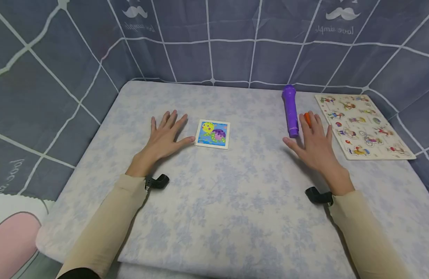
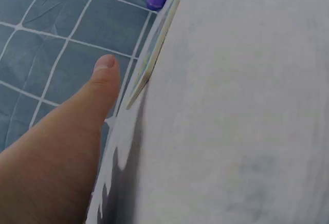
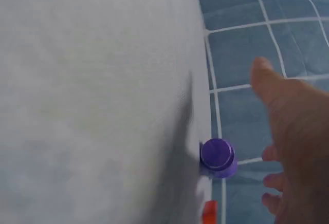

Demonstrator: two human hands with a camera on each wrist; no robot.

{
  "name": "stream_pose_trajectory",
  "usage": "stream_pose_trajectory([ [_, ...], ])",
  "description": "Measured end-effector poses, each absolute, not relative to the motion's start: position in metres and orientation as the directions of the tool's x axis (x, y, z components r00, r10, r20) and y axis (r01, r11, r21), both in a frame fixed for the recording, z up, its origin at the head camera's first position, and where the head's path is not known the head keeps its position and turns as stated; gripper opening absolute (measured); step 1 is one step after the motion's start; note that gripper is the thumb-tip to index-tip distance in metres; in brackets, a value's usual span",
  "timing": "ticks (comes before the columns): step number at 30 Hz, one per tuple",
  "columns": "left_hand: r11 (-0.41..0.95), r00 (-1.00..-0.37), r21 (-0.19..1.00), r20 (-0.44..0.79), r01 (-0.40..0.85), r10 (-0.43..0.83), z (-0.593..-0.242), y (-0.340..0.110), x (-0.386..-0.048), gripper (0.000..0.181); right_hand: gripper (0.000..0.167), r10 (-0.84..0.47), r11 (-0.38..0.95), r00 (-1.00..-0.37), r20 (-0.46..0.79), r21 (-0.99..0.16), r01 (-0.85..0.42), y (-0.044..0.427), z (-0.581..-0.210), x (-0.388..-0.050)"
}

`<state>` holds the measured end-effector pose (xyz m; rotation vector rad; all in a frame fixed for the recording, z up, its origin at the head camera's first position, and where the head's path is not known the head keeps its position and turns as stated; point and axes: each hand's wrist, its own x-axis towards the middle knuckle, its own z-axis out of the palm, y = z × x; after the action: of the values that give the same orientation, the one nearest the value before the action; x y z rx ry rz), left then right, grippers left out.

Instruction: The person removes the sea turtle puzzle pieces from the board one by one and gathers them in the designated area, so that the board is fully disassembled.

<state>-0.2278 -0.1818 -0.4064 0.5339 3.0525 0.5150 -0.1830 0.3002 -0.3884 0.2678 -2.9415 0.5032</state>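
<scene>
A small square picture board [image 1: 212,134] with a yellow and purple turtle lies flat on the table. To its left is my left hand [image 1: 163,135], fingers spread and straight, the thumb tip by the board's left edge; whether they touch I cannot tell. My right hand [image 1: 313,149] hovers palm down with straight fingers, holding nothing. It partly hides a small orange thing [image 1: 307,119] whose kind is unclear. Just left of that hand lies a purple toy microphone [image 1: 290,112], whose end [image 3: 218,154] faces the right wrist camera.
At the table's right side lies a wooden peg-style puzzle board [image 1: 369,130] with several small painted figures. A pale patterned cloth [image 1: 232,217] covers the table. Grey gridded curtain [image 1: 232,58] hangs behind and along both sides. A pink and white item [image 1: 16,240] stands at the lower left.
</scene>
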Motion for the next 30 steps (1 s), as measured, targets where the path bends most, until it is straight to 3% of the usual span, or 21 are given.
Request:
stream_pose_trajectory([
  [4, 0.89, -0.931, 0.286, 0.025, 0.356, 0.365, -0.397, -0.173, -0.237, 0.103, 0.097, -0.188, 0.908, -0.967, 0.172, -0.344, -0.238, 0.281, -0.377, -0.193],
  [11, 0.856, -0.908, 0.352, -0.04, 0.378, 0.417, -0.389, -0.163, -0.247, 0.113, 0.089, -0.258, 0.877, -0.959, 0.118, -0.388, -0.284, 0.212, -0.373, -0.218],
  [17, 0.835, -0.902, 0.383, -0.01, 0.394, 0.431, -0.395, -0.16, -0.248, 0.12, 0.086, -0.307, 0.839, -0.948, 0.083, -0.446, -0.311, 0.146, -0.378, -0.233],
  [24, 0.804, -0.87, 0.361, 0.048, 0.473, 0.49, -0.406, -0.152, -0.253, 0.125, 0.047, -0.213, 0.734, -0.957, 0.197, -0.614, -0.29, 0.101, -0.381, -0.249],
  [30, 0.803, -0.862, 0.34, 0.049, 0.49, 0.505, -0.411, -0.155, -0.252, 0.119, 0.036, -0.177, 0.71, -0.961, 0.214, -0.649, -0.275, 0.064, -0.39, -0.263],
])
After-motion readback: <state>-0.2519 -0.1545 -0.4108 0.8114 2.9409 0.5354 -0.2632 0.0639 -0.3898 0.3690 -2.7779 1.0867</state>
